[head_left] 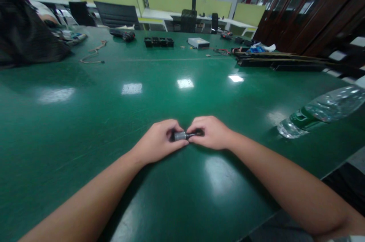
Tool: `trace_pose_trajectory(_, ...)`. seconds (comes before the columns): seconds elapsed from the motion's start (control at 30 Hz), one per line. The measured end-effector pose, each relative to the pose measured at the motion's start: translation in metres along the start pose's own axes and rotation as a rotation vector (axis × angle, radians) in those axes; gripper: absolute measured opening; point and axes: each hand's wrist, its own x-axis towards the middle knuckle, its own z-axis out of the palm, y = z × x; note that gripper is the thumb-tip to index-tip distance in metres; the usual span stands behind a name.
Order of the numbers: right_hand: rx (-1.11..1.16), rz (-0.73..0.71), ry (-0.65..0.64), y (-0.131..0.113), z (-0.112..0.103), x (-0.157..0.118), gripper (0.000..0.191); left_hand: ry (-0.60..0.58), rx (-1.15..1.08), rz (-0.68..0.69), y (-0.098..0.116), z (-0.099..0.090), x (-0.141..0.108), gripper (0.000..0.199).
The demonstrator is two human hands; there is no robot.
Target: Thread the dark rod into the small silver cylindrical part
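Over to the left, a cord (95, 52) lies on the green table (159, 101), apart from the work. In the middle of the table, between the two hands, is a small silver cylinder (180, 136), with a thin dark shaft (193, 134) running from its right end. These are already picked up and lined up end to end; whether they are joined or only touching is too small to tell, so what remains cannot be judged beyond letting go.

The left hand (161, 139) is closed around the cylinder, fingers curled on the far side and thumb stretched along the near side, its forearm slanting in from the lower left. The right hand (212, 132) seems to pinch the shaft, fingertips pointing left, almost meeting the other hand; its forearm comes from the lower right. Farther right, a bottle (309, 118) lies on its side.
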Motion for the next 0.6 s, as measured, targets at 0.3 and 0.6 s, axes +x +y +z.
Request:
trace_pose_trajectory(0.3,-0.020,0.019,-0.012,-0.0015,-0.0020,0.0006,0.016,-0.001,0.013,0.002,0.0001,0.0002,-0.0001,0.027)
trace_pose_trajectory(0.6,-0.035,0.007,-0.029,0.0006,-0.0060,-0.0002,0.015,-0.009,0.026,0.000,-0.0025,0.0004,-0.0001,0.026)
